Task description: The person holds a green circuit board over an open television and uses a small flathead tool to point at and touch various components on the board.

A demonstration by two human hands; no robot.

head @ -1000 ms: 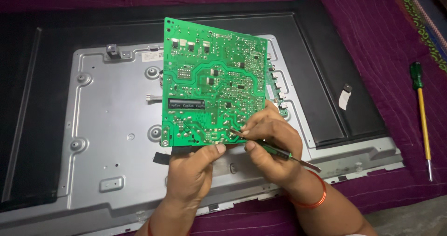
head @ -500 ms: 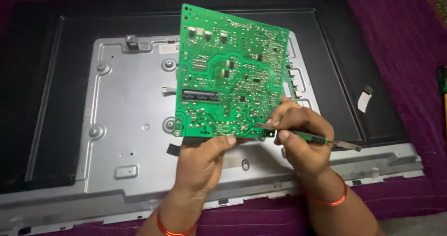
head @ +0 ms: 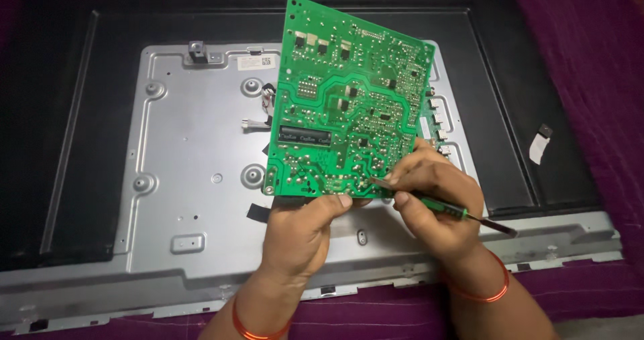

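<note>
The green circuit board [head: 349, 105] stands tilted over the grey metal back panel [head: 194, 179], solder side toward the camera, its long axis running from the near edge up to the far edge and leaning slightly right. The left hand [head: 302, 236] grips its near edge, thumb on the face. The right hand [head: 436, 202] clenches a green-handled screwdriver [head: 456, 211], tip touching the board's near right corner, handle pointing right. A small white rectangular label [head: 253, 62] sits far on the panel, left of the board. Against the earlier frames, the board stands a little more upright.
</note>
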